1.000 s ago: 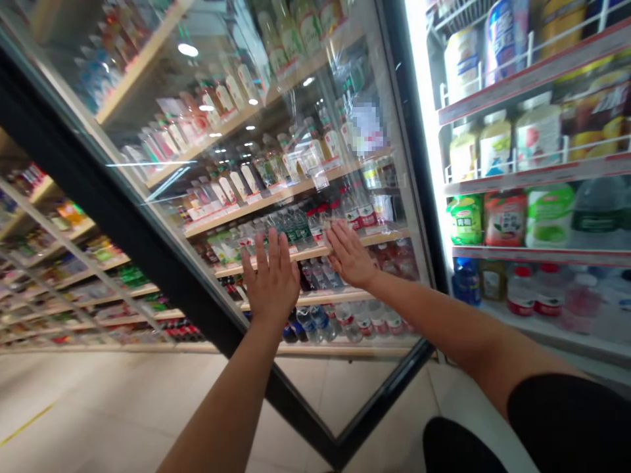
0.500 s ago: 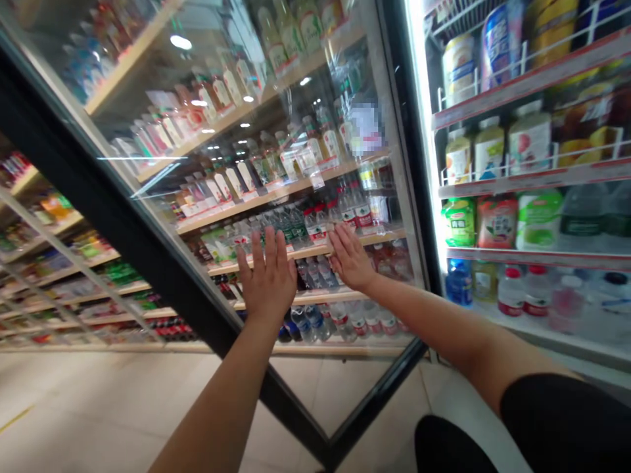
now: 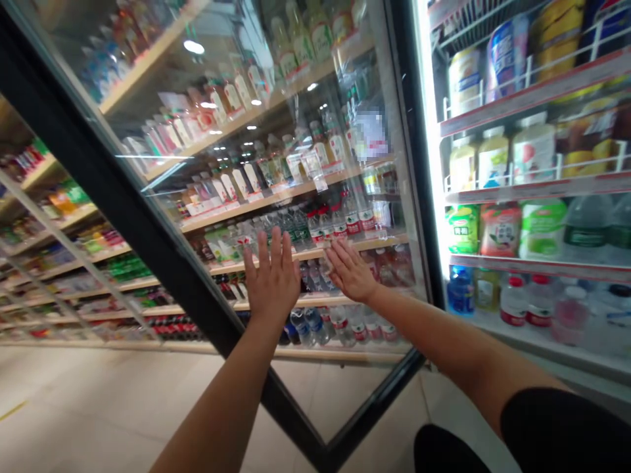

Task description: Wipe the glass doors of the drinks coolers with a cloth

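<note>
A glass door (image 3: 320,387) in a black frame (image 3: 142,226) stands swung out from a lit drinks fridge and looks tilted in my view. My left hand (image 3: 272,282) is raised to the pane, palm forward and fingers stretched. To its right, my right hand (image 3: 352,270) lies flat against the glass, its fingers extended and close together, pointing up and left. Nothing shows gripped in either hand; what lies under the right palm is hidden. Light reflections cross the pane above both hands.
Through the glass stand wooden shelves (image 3: 290,190) of bottled drinks. More stocked shelves (image 3: 73,263) run along the left. On the right, the fridge's racks (image 3: 542,264) hold bottles and cans. Pale floor tiles (image 3: 98,407) lie below; my dark-clothed knee (image 3: 448,453) is at the bottom.
The view has shifted slightly, so the door and shelves sit a little differently. My right hand has moved slightly down on the glass; my left hand stays nearly in place.
</note>
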Demonstrator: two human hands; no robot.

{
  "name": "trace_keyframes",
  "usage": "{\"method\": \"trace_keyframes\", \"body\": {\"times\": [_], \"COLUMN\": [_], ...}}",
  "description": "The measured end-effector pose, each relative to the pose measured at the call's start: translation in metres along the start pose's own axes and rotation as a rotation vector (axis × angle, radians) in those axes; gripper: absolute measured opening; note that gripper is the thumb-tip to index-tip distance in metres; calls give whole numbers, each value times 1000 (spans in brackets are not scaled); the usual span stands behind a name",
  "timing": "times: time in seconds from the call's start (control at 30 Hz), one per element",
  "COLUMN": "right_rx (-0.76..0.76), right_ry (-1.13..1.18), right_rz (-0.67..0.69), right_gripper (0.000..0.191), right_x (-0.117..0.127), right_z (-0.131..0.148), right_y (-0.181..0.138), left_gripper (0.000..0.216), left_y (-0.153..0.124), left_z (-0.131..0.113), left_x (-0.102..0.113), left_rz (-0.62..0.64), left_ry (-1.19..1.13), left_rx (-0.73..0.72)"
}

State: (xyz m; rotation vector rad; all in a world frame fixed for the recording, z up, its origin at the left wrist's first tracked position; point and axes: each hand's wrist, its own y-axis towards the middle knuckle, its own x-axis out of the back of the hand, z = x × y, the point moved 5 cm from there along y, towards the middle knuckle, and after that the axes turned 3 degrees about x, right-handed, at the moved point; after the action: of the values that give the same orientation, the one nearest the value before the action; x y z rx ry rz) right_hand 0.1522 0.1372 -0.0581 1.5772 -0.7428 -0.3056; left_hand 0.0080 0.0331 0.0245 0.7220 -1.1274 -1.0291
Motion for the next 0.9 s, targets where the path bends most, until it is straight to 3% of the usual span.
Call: {"method": "trace_keyframes", "body": {"times": [0.1,0.23,0.47,0.57,0.7,0.77,0.9], "right_rx": [-47,-178,-133,-142,-298,-344,-410], "right_ry": [-3,-10,-11,-25,-44,-43,-23], "right_rz": [17,-68,-87,-106,-161,-167,-115], "right_gripper": [57,62,70,69,66,66,60], "right_x": [9,19,6,11,19,16,7], "right_z": [-20,-45,-42,-61,-90,-90,-70], "right_y": [25,64,-24,-9,31,23,-39], "left_gripper": [70,71,73,74,75,74,73], "left_y": [0,0,0,0,0,1,1], "left_z": [0,1,1,2,3,4,4], "left_x": [0,-1,-2,-2,-3,-3,-4], "left_rz": [-14,-13,-14,-19,-10,-6,4], "left_ry": [24,58,33,50,54,44,32], "left_rx": [-21,-24,-15,-24,-18,-11,2]}}
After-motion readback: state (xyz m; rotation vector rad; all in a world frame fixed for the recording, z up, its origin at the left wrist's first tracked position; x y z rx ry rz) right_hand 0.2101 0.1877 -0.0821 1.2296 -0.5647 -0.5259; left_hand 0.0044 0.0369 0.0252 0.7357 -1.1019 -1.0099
